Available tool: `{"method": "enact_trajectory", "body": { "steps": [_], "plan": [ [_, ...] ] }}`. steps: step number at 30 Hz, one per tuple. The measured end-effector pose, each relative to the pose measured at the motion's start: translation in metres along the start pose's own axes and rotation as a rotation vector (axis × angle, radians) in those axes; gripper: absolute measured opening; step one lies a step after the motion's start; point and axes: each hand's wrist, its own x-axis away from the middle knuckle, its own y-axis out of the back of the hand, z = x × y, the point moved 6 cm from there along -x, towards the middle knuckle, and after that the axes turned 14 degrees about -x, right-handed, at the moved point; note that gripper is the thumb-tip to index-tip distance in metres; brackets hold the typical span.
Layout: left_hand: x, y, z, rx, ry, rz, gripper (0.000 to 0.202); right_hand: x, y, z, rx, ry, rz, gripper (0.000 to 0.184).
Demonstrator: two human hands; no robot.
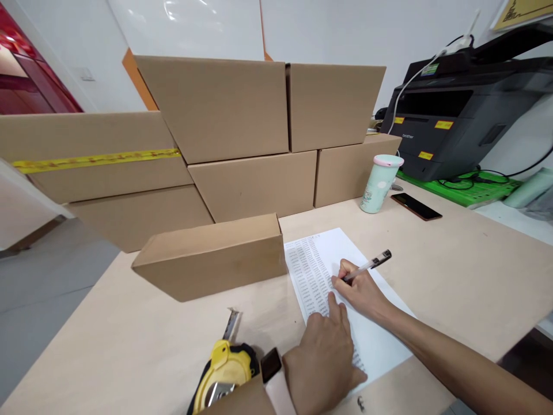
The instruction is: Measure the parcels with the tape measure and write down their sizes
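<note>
Head view: right fingers (pixel 344 269) pinch pen (pixel 372 263), tip on sheet (pixel 328 245); left fingers (pixel 336 306) flat, open.

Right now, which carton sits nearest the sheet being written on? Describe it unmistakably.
Start at the wall of stacked cartons across the table. In front of it one long, low carton lies alone, its right end beside the printed sheet. Unlike the others, it is unstacked and slimmer.
</note>
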Motion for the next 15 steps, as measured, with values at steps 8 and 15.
{"method": "enact_trajectory", "body": {
  "steps": [8, 15],
  "plan": [
    [-0.0003, -0.0012, -0.0022, -0.047, -0.017, -0.087, 0.083, 0.0001, -0.0004, 0.0024, -0.001, -0.006, -0.004, 0.024],
    [-0.0004, -0.0038, -0.0031, -0.048, -0.005, -0.107, 0.082, 0.0001, 0.0038, 0.0004, -0.010, -0.020, -0.031, 0.024]
  ]
}}
